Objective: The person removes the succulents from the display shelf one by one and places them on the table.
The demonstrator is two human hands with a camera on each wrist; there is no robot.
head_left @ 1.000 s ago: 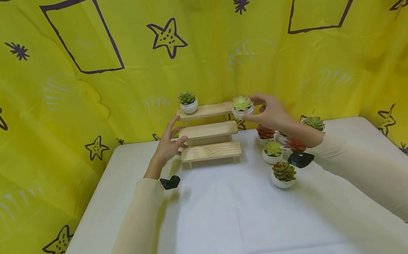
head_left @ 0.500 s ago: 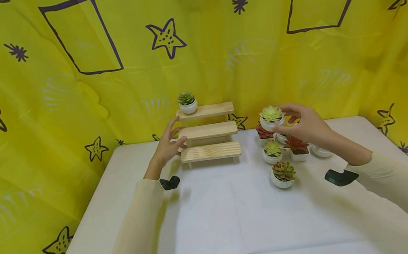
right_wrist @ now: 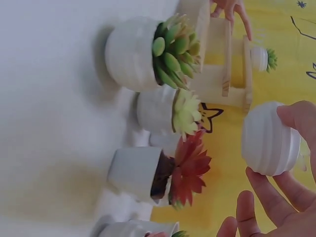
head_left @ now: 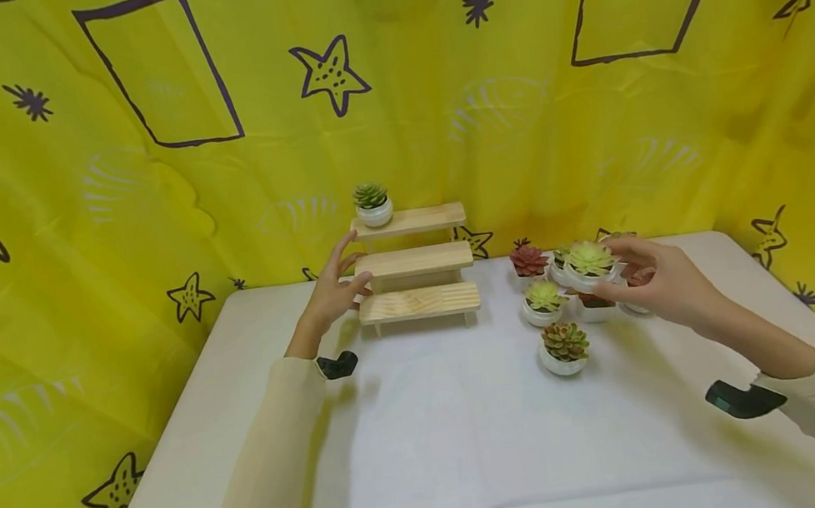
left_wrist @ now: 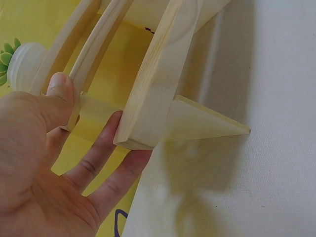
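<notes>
My left hand point(head_left: 331, 300) holds the left end of a three-tier wooden stand point(head_left: 416, 260). In the left wrist view its thumb lies on the middle tier's end, and two fingertips touch the bottom tier point(left_wrist: 153, 103). A green potted succulent point(head_left: 374, 207) sits at the left of the top tier. My right hand point(head_left: 670, 278) grips a pale green potted succulent point(head_left: 589, 257) by its round white pot, raised over the cluster of other pots at right. The right wrist view shows thumb and fingers around that ribbed pot point(right_wrist: 270, 140); its leaves are mostly hidden there.
Several potted succulents stand right of the wooden stand: a red one point(head_left: 528, 260), a yellow-green one point(head_left: 543, 299) and a brown-green one point(head_left: 565, 345) in front. A red one in a square pot point(right_wrist: 136, 170) is partly covered in the head view. Yellow patterned curtain point(head_left: 409, 136) hangs behind.
My right hand has carried the pale green succulent from beside the stand's top tier, rightward and down, to above the other pots. The left hand stays on the stand.
</notes>
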